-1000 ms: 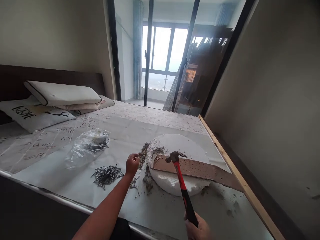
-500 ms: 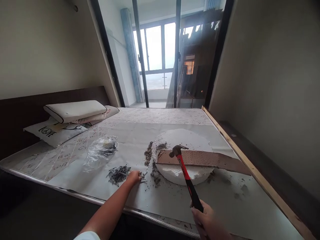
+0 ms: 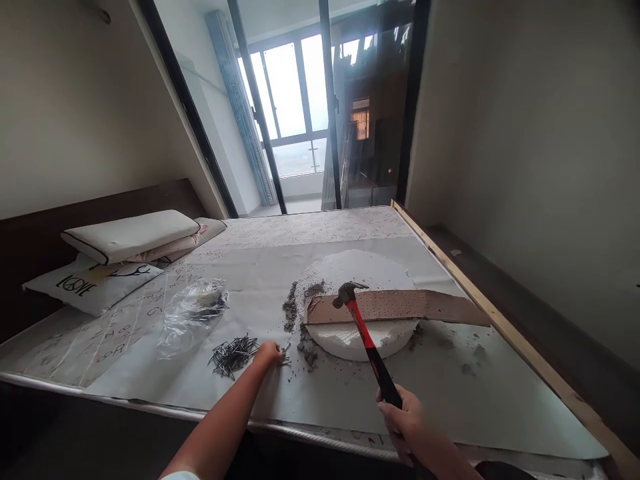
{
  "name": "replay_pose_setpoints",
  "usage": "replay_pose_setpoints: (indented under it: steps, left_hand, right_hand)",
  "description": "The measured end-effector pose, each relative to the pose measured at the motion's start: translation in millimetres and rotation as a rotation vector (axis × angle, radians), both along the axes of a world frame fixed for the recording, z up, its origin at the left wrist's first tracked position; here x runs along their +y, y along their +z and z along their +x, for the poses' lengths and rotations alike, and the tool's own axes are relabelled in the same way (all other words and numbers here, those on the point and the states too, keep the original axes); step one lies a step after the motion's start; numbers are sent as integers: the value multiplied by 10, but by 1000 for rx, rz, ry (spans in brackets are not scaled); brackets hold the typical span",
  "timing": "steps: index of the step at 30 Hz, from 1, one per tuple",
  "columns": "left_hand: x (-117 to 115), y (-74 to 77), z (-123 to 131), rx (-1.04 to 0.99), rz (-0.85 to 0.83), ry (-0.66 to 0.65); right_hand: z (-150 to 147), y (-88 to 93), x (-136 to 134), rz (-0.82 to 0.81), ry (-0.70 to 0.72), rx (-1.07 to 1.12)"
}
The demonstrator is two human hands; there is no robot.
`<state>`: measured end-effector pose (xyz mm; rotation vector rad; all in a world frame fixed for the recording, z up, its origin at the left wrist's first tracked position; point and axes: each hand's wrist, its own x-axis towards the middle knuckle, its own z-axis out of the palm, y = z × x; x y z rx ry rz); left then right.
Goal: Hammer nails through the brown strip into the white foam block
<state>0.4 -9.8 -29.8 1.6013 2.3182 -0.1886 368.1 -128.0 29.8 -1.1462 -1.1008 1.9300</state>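
My right hand [image 3: 407, 427] is wrapped round the black grip of a red-and-black claw hammer [image 3: 364, 341]. Its steel head hovers over the left end of a brown perforated strip [image 3: 395, 307]. That strip lies across a round white foam disc [image 3: 357, 277] on the paper-covered bed [image 3: 250, 267]. My left hand [image 3: 269, 353] rests down on the paper between a pile of dark nails [image 3: 233, 352] and a few loose nails, fingers curled together at them. Whether a nail is pinched I cannot make out.
Grey rubble [image 3: 296, 320] is heaped along the disc's left edge. A crumpled clear plastic bag [image 3: 193, 313] lies left of the nails. Pillows [image 3: 125, 237] sit at the dark headboard. A wooden rail [image 3: 500, 320] runs along the bed's right side, beside a wall. Glass doors stand beyond.
My left hand dropped from beside the rubble down to the paper by the nail pile. The view swung and tilted; the hammer stays over the strip's left end.
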Motion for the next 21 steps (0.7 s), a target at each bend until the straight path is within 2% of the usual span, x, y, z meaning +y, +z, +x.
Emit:
replay_pose_setpoints:
  steps: [11,15,17,18,21]
  left_hand:
    - [-150,176,137,163,-9,-228]
    - [-153,314,102,172,19,-277]
    - [-132,427,87,52,138,-227]
    - [-111,492,99,-85,220,-165]
    - [-12,700,256,-738,400,105]
  right_hand:
    - [2,20,9,25,11,2]
    - [11,92,15,42,10,16]
    - [14,117,19,46,12,28]
    - [14,125,22,44,14,33]
    - [11,133,36,27,6,35]
